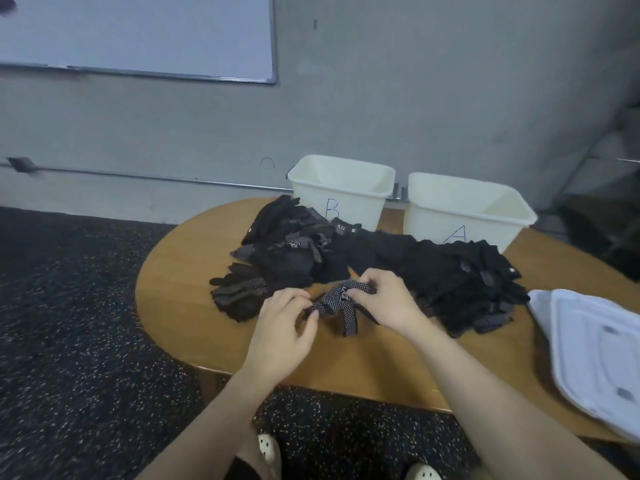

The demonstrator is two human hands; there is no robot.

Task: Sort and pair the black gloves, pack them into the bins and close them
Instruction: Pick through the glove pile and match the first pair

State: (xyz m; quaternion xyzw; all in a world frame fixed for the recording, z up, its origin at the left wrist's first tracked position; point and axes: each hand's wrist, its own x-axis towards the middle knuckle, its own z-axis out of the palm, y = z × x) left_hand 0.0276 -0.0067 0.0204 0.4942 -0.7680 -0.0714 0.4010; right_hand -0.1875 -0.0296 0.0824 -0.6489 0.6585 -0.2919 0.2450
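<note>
— What have we got between our fingers?

— A dotted black glove. Our left hand pinches its near-left end, thumb and fingertips curled onto the cloth; our right hand pinches the far-right end the same way. The glove hangs stretched between the two pinches, just above the wooden surface, with a couple of its finger strips trailing down toward us.

— And the rest of the gloves?

— Beyond our fingers, a long heap of black gloves runs across the surface from far left to right. Some show the same white dots, others look plain, though the picture is soft and we cannot tell one glove from the next in the dark middle. A few lie flat just left of our left fingers, their tips pointing left.

— The bins?

— Two cream bins stand past the heap, both open at the top. The bin marked B sits straight beyond our fingers; the bin marked A is beyond and to the right of our right fingers. The heap touches or hides the foot of each.

— Lids?

— Two white lids lie overlapping at the surface's right edge, well to the right of our right hand. They seem to be stacked, but the edge of the view cuts them off.
</note>
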